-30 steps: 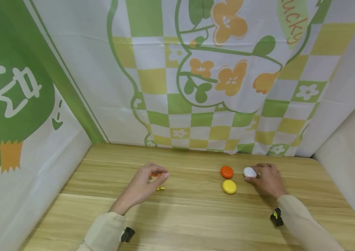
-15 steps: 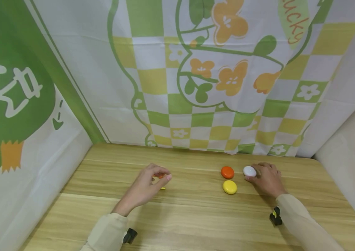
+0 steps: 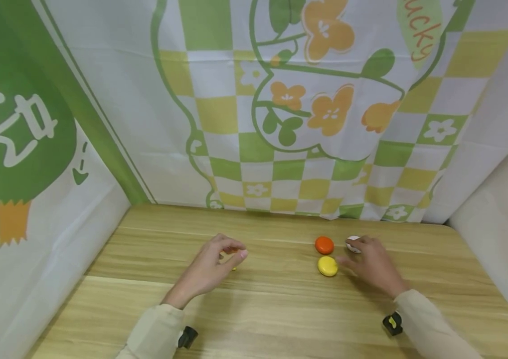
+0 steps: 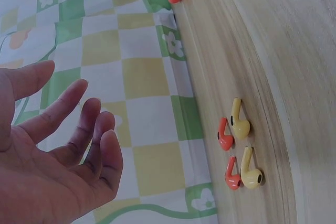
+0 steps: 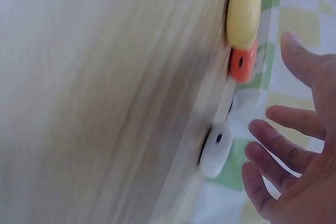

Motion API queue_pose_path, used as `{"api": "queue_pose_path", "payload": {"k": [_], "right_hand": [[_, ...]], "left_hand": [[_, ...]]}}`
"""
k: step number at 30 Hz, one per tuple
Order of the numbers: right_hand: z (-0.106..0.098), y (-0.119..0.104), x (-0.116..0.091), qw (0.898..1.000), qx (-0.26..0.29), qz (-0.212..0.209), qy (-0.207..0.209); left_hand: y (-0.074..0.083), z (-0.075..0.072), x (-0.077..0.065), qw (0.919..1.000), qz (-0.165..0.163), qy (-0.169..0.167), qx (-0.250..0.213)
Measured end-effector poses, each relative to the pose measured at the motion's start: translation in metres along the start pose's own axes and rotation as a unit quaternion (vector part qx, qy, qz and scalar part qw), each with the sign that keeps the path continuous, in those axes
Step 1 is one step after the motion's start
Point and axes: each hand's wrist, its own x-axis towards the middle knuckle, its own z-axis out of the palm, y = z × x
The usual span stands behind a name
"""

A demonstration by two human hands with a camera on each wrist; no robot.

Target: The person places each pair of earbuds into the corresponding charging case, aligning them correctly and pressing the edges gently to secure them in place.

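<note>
My left hand [image 3: 211, 262] hovers with loosely bent fingers and nothing between them. Below it lie two yellow earbuds [image 4: 241, 128] and two orange-red earbuds [image 4: 226, 140], plain in the left wrist view but mostly hidden by that hand in the head view. On the right, my right hand [image 3: 374, 264] is spread and blurred above a white earbud case [image 3: 353, 248], which its fingers partly cover. Left of the thumb sits a yellow earbud case [image 3: 327, 266], with an orange-red earbud case [image 3: 324, 245] just behind it. In the right wrist view the fingers appear apart from all three cases.
The wooden table [image 3: 271, 309] meets a checked, flowered cloth [image 3: 287, 172] at its back edge. Pale side walls stand to the left and right. A small black device [image 3: 187, 337] is at the left sleeve, another black device [image 3: 392, 323] at the right.
My right hand has released the white case and shifted a little left and towards me, its thumb now beside the yellow case. The left hand has barely moved.
</note>
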Motion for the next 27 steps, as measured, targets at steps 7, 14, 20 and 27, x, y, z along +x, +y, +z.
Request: {"api": "queue_pose_path", "payload": {"k": [7, 14, 20, 27], "right_hand": [[0.009, -0.015, -0.004, 0.999, -0.007, -0.008, -0.033], [0.019, -0.021, -0.006, 0.998, -0.024, -0.008, -0.052], [0.025, -0.025, -0.004, 0.998, -0.036, -0.001, -0.057], [0.026, -0.028, -0.004, 0.997, -0.052, -0.016, -0.049]], "left_hand": [[0.002, 0.003, 0.0, 0.9999, 0.01, -0.009, -0.005], [0.002, 0.004, -0.001, 0.9998, 0.015, -0.01, -0.001], [0.003, 0.005, -0.001, 0.9998, 0.018, -0.013, -0.002], [0.004, 0.011, 0.0, 0.9995, 0.023, -0.019, -0.009]]}}
